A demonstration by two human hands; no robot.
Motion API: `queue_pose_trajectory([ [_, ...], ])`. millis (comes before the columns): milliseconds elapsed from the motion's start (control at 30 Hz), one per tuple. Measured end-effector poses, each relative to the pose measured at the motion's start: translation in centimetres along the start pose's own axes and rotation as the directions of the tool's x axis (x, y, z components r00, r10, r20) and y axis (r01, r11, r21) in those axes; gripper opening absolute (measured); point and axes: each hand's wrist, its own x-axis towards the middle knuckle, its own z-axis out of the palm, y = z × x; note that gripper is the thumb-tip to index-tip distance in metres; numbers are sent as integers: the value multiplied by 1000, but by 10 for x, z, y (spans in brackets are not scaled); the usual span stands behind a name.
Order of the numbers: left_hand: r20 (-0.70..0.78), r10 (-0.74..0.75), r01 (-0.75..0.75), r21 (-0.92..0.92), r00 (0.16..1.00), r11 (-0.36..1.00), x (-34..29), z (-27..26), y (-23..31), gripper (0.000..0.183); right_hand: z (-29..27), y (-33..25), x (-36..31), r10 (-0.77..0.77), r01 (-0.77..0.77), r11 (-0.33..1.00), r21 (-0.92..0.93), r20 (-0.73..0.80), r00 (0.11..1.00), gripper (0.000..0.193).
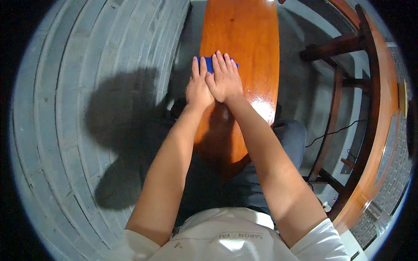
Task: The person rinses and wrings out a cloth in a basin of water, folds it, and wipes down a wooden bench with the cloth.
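Note:
A long, glossy orange-brown wooden bench stretches away in front of me, and I sit astride its near end. On its top, toward the left edge, lies a blue cloth, mostly covered by my hands; how it is folded cannot be made out. My left hand lies flat on the cloth's left part, fingers pointing forward. Flat over its right part is my right hand, fingers stretched out, with its thumb side touching my left hand. Both palms face down, and neither hand's fingers curl around the cloth.
A grey brick wall rises close on the left, with my shadow on it. At the right stands a wooden table with dark legs and crossbars. A thin black cable hangs beneath it. My legs flank the bench.

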Motion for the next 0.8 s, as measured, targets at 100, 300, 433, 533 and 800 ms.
queue_pose_trajectory([
  [100,-25,28,-28,-12,999,1000,-28,-10,9,59,-19,-10,-25,11,-11,1000,-4,24,1000,59],
  [300,-50,65,-64,28,997,998,-88,-21,31,58,-50,-31,-87,28,-31,999,30,92,995,59],
  [433,-46,75,-73,29,996,997,-105,-24,43,59,-63,-36,-106,60,-62,998,20,91,994,58],
  [533,-31,62,-61,37,998,997,-108,-24,40,61,-60,-40,-108,73,-77,996,37,110,991,57],
  [800,-7,7,-6,126,1000,992,-82,-3,31,65,-35,-26,-87,114,-123,989,78,116,987,57],
])
